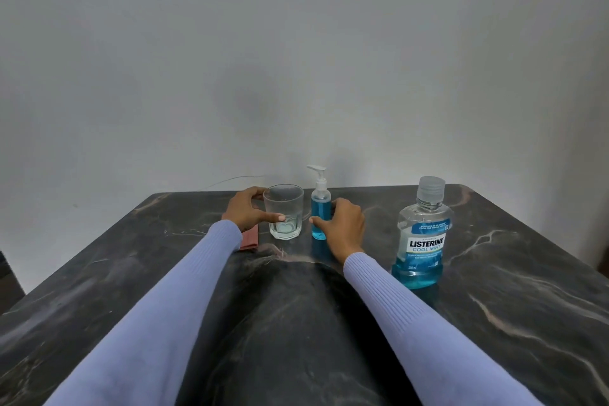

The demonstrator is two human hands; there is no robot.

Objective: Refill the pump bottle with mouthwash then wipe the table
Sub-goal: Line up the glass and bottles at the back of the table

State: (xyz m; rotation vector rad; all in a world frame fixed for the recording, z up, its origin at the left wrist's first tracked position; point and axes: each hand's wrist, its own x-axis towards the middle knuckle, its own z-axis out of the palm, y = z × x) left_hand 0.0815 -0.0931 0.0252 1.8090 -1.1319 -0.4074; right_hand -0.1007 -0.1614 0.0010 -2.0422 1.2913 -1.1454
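Hands grip glass [285,211] and blue-filled pump bottle [319,208].

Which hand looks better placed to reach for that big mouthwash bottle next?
Right, probably. The right hand grips the pump bottle, and the capped mouthwash bottle stands on that same side. The left hand holds the glass and would have to cross over both.

Reddish cloth [249,238] — mostly under the left sleeve [184,280]; mouthwash bottle [422,241] small print — illegible
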